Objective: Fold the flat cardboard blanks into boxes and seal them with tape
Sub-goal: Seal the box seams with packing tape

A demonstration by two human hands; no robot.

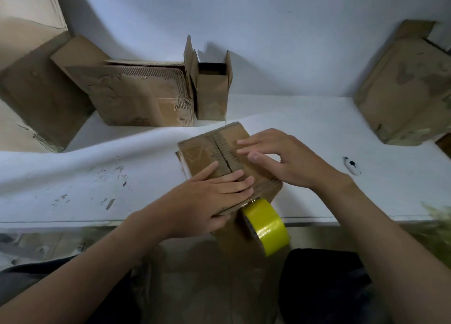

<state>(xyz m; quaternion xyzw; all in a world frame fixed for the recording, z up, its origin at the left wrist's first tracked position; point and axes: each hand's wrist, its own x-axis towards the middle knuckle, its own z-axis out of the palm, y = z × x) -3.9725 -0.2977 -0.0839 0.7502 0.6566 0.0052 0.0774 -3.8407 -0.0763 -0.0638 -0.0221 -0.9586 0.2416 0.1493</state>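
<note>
Lying at the near edge of the white surface [97,167], the brown cardboard box [210,150] has its two top flaps closed, with a dark seam between them. The paper skin is torn off there, so the ribs show. The hands are apart. The left hand [210,196] presses flat on the near end, fingers straight across the seam. The right hand [288,160], fingers spread and relaxed, seems to touch the right flap. At 5 o'clock from the box hangs a glossy yellow tape roll [268,228].
</note>
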